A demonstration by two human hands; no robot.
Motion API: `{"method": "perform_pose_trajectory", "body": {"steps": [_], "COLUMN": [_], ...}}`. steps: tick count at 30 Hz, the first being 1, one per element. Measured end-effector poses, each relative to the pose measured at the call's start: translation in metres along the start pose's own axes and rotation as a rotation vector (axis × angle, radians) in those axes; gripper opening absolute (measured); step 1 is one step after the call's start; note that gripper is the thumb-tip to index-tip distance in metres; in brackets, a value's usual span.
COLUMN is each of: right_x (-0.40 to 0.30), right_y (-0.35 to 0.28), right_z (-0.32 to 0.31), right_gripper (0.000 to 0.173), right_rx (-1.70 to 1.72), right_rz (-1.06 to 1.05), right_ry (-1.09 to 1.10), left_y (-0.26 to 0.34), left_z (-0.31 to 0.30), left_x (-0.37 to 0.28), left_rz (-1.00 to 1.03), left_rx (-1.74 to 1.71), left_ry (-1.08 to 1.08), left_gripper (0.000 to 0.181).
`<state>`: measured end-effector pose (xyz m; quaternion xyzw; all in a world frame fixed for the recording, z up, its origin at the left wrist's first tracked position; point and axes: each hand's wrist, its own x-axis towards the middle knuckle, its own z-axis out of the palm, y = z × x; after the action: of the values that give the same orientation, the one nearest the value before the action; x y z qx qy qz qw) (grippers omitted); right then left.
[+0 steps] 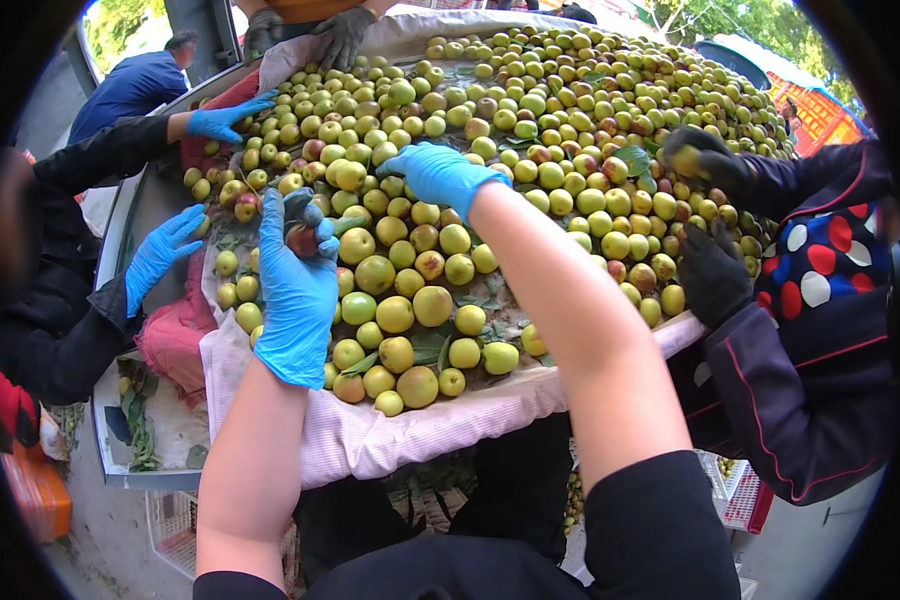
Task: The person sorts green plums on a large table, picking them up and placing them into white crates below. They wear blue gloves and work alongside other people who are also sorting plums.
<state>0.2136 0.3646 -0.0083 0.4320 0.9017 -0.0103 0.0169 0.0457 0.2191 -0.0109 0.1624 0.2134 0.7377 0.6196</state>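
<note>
A large heap of round green and reddish fruit, jujube-like [433, 306], lies on a cloth-lined sorting table in front of me. My left hand [298, 289], in a blue glove, is raised over the near left part of the heap, its fingers curled around dark, brownish-red fruit [301, 240]. Farther forward, near the middle of the heap, my right hand [442, 176] reaches down in a matching glove. Its fingertips touch or hover at the fruit; whether they grip one is hidden. Green leaves [429, 352] lie among the fruit near the padded pink cloth edge [420, 435].
At the left, a co-worker's blue-gloved hands [157, 251] are close to my left hand. Dark-gloved hands of a person at the right [712, 270] and of one at the far side [341, 36] also work at the heap. Plastic crates [171, 529] stand below the table.
</note>
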Motion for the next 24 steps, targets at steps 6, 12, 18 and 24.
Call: {"method": "perform_pose_trajectory", "body": {"steps": [6, 12, 18, 24], "right_x": [0.016, -0.050, -0.123, -0.137], "right_y": [0.007, 0.032, -0.009, -0.040], "right_z": [-0.009, -0.031, -0.049, -0.057], "right_gripper": [0.025, 0.029, 0.042, 0.045], "right_rx": [-0.123, 0.382, 1.218, 1.182], "right_rz": [0.130, -0.036, -0.014, -0.083], "right_ry": [-0.210, 0.036, 0.061, 0.118], "left_y": [0.001, -0.002, -0.009, -0.009], "left_z": [-0.001, 0.000, 0.009, 0.025], "left_x": [0.000, 0.003, -0.004, -0.026], "left_rz": [0.007, 0.012, -0.335, -0.546], "left_rx": [-0.016, -0.041, 0.205, 0.362], "left_ry": [-0.004, -0.020, -0.171, -0.224], "left_gripper": [0.027, 0.029, 0.030, 0.029]}}
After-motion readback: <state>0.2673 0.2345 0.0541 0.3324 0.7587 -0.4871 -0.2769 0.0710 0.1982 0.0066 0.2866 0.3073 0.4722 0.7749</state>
